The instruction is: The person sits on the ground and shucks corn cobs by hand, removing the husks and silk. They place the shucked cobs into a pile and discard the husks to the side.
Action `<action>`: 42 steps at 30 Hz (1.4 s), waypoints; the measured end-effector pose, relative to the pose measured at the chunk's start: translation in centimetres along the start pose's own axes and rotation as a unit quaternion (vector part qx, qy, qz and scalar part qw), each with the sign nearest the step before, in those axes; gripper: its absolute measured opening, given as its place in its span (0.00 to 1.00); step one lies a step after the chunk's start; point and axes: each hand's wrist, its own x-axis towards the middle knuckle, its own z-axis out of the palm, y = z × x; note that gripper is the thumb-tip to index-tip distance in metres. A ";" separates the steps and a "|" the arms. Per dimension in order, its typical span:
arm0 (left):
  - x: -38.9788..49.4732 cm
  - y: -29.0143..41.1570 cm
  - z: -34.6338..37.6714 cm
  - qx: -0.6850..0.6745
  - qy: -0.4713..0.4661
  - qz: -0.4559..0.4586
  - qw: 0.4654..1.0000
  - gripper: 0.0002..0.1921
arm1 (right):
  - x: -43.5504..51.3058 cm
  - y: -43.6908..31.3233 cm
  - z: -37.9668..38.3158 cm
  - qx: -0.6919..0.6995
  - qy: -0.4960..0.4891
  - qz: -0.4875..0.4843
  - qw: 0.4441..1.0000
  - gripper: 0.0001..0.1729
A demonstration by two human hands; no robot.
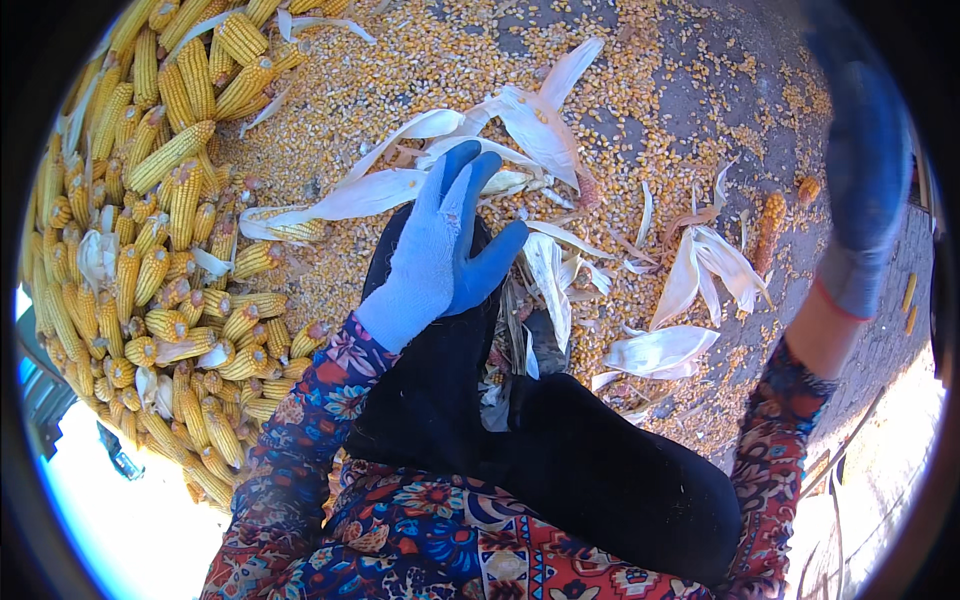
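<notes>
My left hand (pixel 457 232), in a pale knit glove with blue coated fingers, is over my bent knee in black trousers (pixel 427 367). Its thumb stands apart from the extended fingers, and nothing shows in its grasp. Just beyond the fingertips, dry corn husks (pixel 525 120) lie across loose corn kernels (pixel 337 150). Far out to the right is my right hand (pixel 866 157), in a blue-coated glove and blurred; whether it holds anything cannot be made out. Left of that hand, a partly shelled corn cob (pixel 770 229) rests on the ground.
A large heap of husked corn ears (pixel 172 247) rises on the left. An ear partly in its husk (pixel 289 225) lies at the heap's edge. More loose husks (pixel 709 270) are scattered right of my legs. Grey paving (pixel 870 360) shows at the right.
</notes>
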 end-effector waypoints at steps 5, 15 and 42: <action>-1.8 -3.0 -2.2 0.037 0.029 -0.047 0.998 0.34 | -17.7 2.0 8.0 -0.036 -0.276 0.262 0.924 0.24; -21.0 -17.7 -11.7 0.273 0.138 -0.524 0.795 0.39 | -23.9 0.3 9.8 -0.170 -0.272 0.131 0.938 0.38; -32.6 -30.6 -15.9 0.598 -0.221 -0.422 0.645 0.41 | -21.6 3.0 14.7 -0.335 -0.356 0.069 0.870 0.43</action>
